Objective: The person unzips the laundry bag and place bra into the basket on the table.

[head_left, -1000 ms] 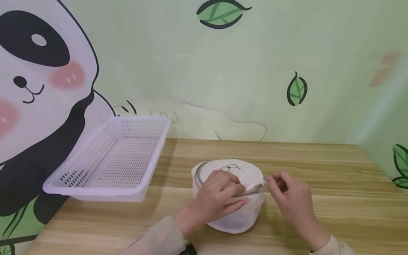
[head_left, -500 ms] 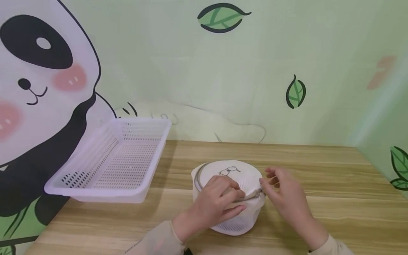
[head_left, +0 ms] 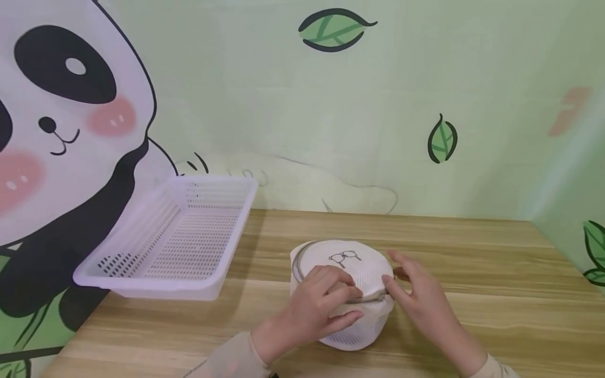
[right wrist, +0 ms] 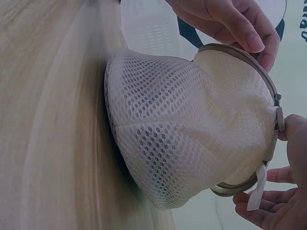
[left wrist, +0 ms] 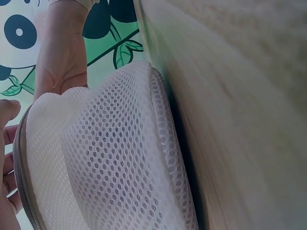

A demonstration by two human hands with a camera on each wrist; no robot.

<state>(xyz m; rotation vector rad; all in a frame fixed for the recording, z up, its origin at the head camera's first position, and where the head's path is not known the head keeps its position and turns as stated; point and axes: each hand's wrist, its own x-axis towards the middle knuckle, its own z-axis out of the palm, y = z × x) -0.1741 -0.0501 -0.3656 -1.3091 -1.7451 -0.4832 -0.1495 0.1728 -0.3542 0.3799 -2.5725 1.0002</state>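
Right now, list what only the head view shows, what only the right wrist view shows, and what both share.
Only the head view: the glasses drawing on the mesh bag and the green leaf high on the wall.

Only the right wrist view: the white tab at the bag's rim and dark lettering at the frame's edge.

Both: the mesh bag, the left grip and right grip on it, the wooden table and the white basket.

From here I see the left sleeve [head_left: 233, 359], long and pale beige, on the near left of the mesh bag [head_left: 354, 328], with a faint pinkish patch and a thin dark mark. The matching right sleeve [head_left: 493, 369] shows on the bag's near right. Both cuffs end at the wrists; the left hand [head_left: 321, 299] and right hand [head_left: 420, 296] are bare.
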